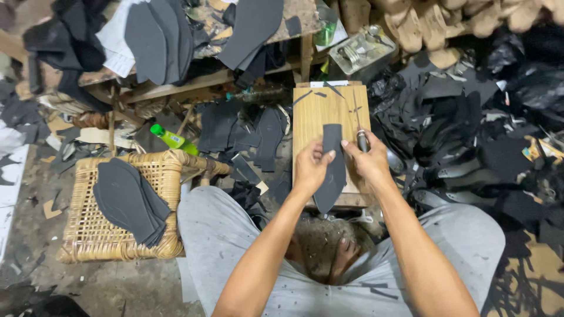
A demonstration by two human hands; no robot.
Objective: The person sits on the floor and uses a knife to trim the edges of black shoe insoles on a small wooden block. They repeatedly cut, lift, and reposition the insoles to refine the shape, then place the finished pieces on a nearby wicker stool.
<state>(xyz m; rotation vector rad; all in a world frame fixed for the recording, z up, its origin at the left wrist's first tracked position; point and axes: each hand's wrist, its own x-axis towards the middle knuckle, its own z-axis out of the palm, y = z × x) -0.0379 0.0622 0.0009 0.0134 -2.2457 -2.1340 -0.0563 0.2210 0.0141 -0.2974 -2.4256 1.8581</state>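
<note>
Your left hand [309, 167] has its grip closed on a dark grey sole-shaped cutout [332, 170], thumb on top and fingers curled under its left edge. The cutout lies lengthwise over the wooden cutting board [311, 114], its rounded end pointing to 12 o'clock and its tapered end hanging off the board's near edge toward 6 o'clock, above your lap.

Your right hand [369, 161] sits at 3 o'clock of the cutout, touching its right edge with the fingertips. Its grip is wrapped tight around a knife handle [362, 141], and the thin blade runs up toward 12 o'clock across the board. A few dark offcuts lie on the board's far end.

At 9 o'clock of your hands stands a woven wicker stool [88, 235] carrying a stack of finished grey soles [126, 199]. A green plastic bottle [171, 138] lies on the floor just beyond the stool, toward 10 o'clock. More grey soles [158, 35] rest on the cluttered desk at 11 o'clock, and a long dark sole [252, 26] lies beside them at 12 o'clock. A heap of black scraps [470, 135] covers the floor from 2 to 4 o'clock.
</note>
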